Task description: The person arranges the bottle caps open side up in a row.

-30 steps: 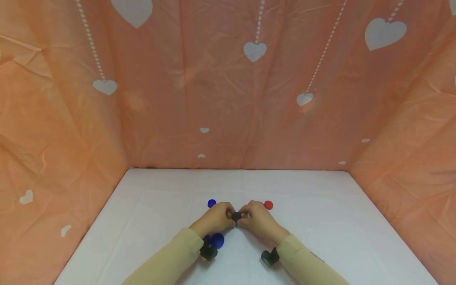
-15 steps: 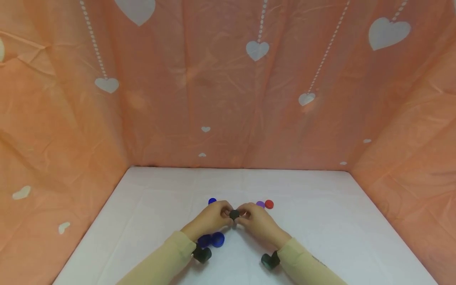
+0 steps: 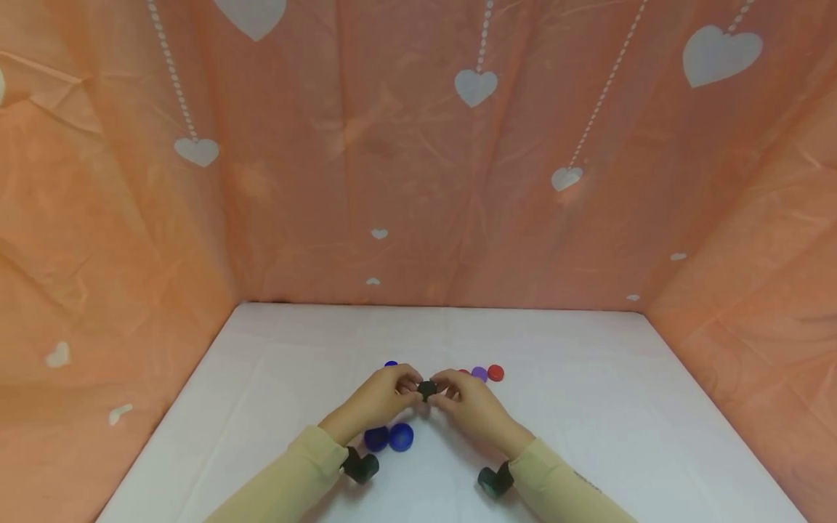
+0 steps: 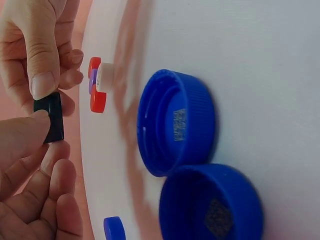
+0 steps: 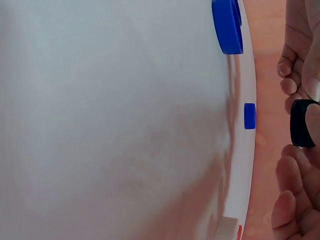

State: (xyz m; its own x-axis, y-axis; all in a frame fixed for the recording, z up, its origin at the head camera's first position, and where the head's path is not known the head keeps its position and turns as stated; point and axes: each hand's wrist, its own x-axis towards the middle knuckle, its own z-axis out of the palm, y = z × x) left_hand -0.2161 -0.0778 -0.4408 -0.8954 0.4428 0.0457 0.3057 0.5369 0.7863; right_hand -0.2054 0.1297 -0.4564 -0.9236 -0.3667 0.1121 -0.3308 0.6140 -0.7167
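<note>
Your small black cap-like piece [image 3: 427,391] is held up off the worktop [image 3: 575,414], between your two hands, roughly midway across and in front of you. Your left grip [image 3: 381,397] pinches it from the left side; in the left wrist view your left thumb lies over its face, with your fingers curled beneath. Your right grip [image 3: 475,404] pinches the same piece from the opposite side, the right thumb pressed at its other end. Your fingertips nearly meet around it.

Just nearer to you than your left grip, two large blue caps [image 3: 402,437] sit side by side on the white worktop, hollow side up, with a small code-like mark inside each. Beyond your left grip lies a smaller blue cap [image 4: 114,228], mostly hidden by your hand in the head view.

Past your right grip, a purple cap [image 3: 479,373] lies just beside a red cap [image 3: 495,373]; a second red cap [image 3: 463,372] peeks out from behind your hand. The left wrist view also shows a white cap [image 4: 105,77] in that cluster; you cannot tell there whether it touches the others.

Dark wrist devices [image 3: 495,479] jut from the cuffs of your pale yellow sleeves [image 3: 562,479]. Around the worktop rises an orange cloth [image 3: 405,167] printed with white hearts.
</note>
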